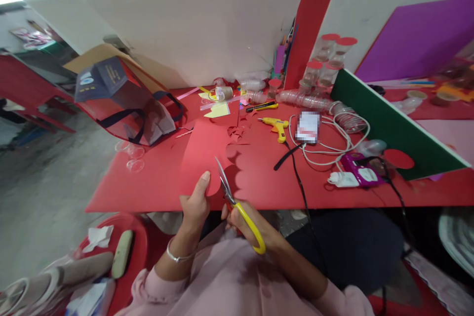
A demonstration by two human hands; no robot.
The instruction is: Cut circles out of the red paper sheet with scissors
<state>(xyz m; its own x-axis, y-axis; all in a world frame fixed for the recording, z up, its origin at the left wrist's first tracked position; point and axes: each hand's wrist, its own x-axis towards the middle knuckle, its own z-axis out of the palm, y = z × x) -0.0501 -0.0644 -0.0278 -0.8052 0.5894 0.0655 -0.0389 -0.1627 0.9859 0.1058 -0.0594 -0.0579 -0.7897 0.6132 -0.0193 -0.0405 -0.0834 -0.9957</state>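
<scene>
My left hand (197, 201) is closed on the near edge of a sheet of red paper (202, 148), thumb on top. Rounded bites run along the sheet's right side. In my right hand (244, 217) is a pair of scissors (249, 224) with a yellow handle, its metal blades pointing up and away beside the paper's cut edge. Part of the other handle is hidden by my fingers. Red paper scraps (237, 134) lie just beyond the sheet on the red tabletop (259, 177).
Right of the paper lie a yellow glue gun (277, 127), a box cutter (262, 106), a coiled white cable (344, 145) and a purple power strip (361, 170). Plastic cups (307, 100) line the back. A bag (126, 98) stands at left; a red stool (137, 242) is below.
</scene>
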